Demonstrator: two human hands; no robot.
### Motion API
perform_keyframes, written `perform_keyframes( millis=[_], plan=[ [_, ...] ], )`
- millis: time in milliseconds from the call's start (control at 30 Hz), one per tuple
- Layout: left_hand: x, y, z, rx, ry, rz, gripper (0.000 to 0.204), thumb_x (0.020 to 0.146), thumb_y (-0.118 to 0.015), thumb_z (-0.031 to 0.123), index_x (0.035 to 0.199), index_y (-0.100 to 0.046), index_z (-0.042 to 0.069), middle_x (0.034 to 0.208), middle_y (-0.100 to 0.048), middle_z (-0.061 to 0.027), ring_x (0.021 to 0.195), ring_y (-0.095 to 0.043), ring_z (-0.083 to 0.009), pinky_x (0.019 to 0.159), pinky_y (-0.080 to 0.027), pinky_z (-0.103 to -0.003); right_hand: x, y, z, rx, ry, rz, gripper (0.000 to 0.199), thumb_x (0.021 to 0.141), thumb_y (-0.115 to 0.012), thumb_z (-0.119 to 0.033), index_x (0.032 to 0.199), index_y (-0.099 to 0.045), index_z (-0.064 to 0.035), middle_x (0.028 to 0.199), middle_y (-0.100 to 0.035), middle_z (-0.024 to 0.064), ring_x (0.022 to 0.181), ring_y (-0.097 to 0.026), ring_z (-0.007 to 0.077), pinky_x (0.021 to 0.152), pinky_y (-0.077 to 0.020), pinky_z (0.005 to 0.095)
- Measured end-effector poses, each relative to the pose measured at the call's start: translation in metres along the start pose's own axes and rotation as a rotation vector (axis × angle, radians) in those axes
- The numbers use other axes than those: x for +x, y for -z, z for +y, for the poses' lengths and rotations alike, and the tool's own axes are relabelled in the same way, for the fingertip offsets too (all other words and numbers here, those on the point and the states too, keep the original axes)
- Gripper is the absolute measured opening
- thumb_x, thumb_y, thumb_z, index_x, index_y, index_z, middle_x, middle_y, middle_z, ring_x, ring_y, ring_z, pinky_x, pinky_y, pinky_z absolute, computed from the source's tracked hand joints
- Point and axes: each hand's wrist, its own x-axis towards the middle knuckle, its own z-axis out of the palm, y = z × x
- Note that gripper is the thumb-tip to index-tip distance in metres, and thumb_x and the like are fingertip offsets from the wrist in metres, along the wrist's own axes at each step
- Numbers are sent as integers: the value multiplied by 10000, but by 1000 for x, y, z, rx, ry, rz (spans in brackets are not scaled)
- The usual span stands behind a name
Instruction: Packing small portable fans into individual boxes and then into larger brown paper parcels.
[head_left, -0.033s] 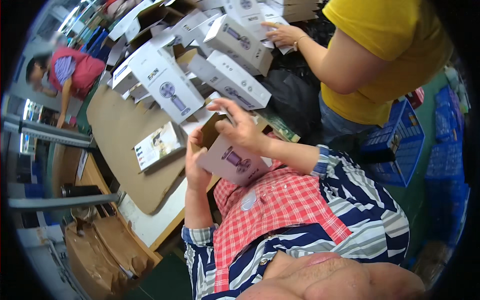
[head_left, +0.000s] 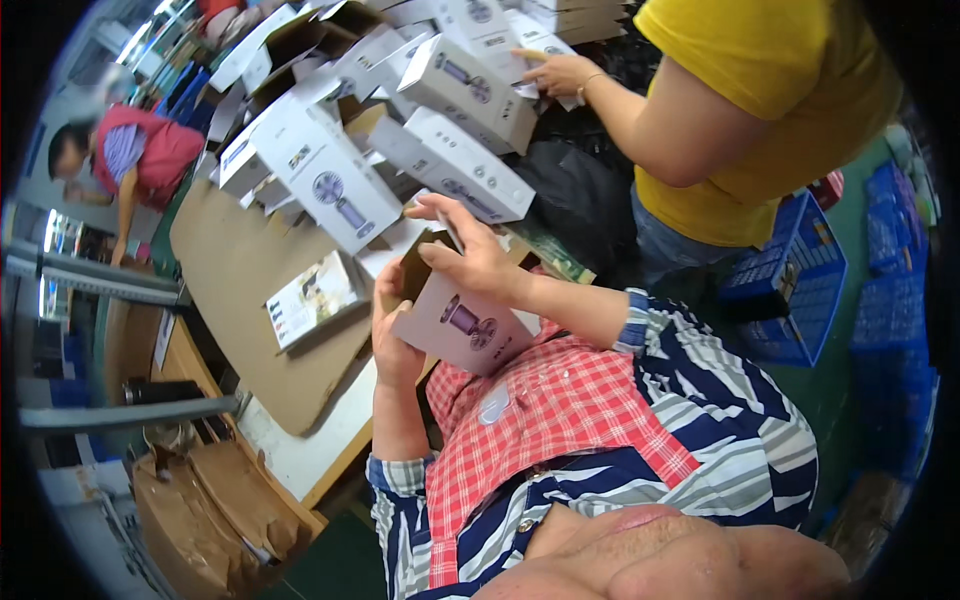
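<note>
A white cardboard box [head_left: 465,325] printed with a purple handheld fan is held tilted against my red checked apron, its open end facing up and away. My left hand [head_left: 393,320] grips the box's left side, fingers wrapped over the open edge. My right hand [head_left: 472,250] is at the top of the same box, thumb and fingers bent around a pale flap at the opening. The inside of the box is mostly hidden by my fingers. On the brown cardboard sheet [head_left: 225,265] beyond my left hand lies a smaller white box with a colour picture [head_left: 315,302].
A heap of white fan boxes [head_left: 330,180] covers the far part of the table. To the right, a co-worker in a yellow top reaches a hand [head_left: 555,75] to a box. Blue crates [head_left: 800,290] stand at the right. Brown paper packing [head_left: 210,510] hangs at the near left.
The view has shifted very slightly. My hands keep the same hold on the box, and the co-worker's hand is a little further left.
</note>
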Motion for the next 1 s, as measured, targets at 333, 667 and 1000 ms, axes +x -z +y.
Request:
perform_keyframes(
  millis=[333,667,1000],
  plan=[
    [13,-6,-16,218,-61,138,612,714,-361,-51,1321,-287,-25,1281,-407,-176,1168,-457,-270,957,-408,-350,12,41,10,616,-605,-247,335,891,-553,-232,1158,-550,-30,1124,-569,53,1052,-516,134,906,-403,280],
    [24,24,-24,-156,275,103,382,728,-436,-25,1103,-508,-18,1185,-534,-152,1075,-526,-265,956,-417,-386,6,57,5,227,-364,-461,356,874,-506,-146,1204,-560,-24,1080,-608,82,937,-554,141,814,-442,264],
    [19,27,-10,367,223,-185,269,806,-419,61,864,-642,-75,1193,-563,-197,1069,-521,-219,927,-380,-299,50,63,-10,-529,-315,-999,397,821,-607,-243,1136,-571,-4,1042,-628,173,950,-601,249,829,-454,329]
  ],
)
